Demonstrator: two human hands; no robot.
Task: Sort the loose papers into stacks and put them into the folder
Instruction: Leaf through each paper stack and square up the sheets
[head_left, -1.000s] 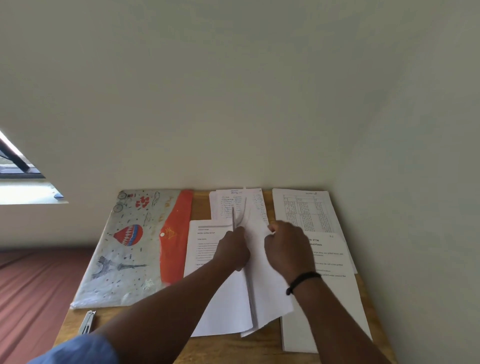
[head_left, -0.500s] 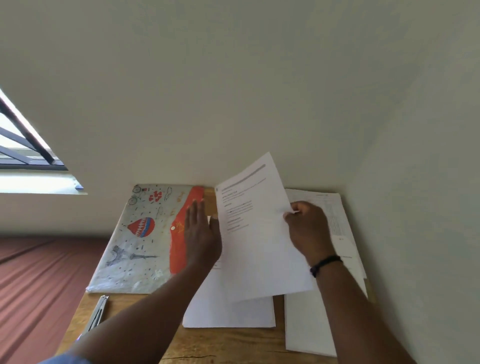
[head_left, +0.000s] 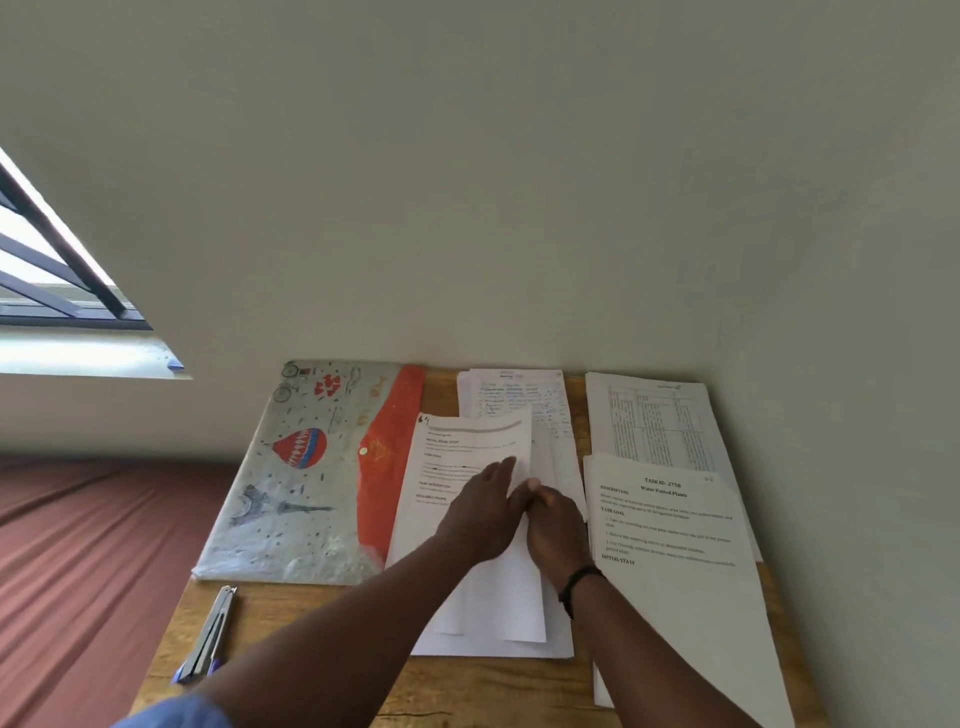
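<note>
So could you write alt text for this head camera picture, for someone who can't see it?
A person's left hand lies flat on the middle paper stack on a wooden table, the right hand at its edge. A balloon-print folder lies to the left, more printed papers to the right.

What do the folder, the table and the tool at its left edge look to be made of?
Folder: probably glossy plastic, printed, with a snap button. Table: wood, visible grain, matte. Tool: seemingly bare metal, grey sheen; its type is unclear.
</note>
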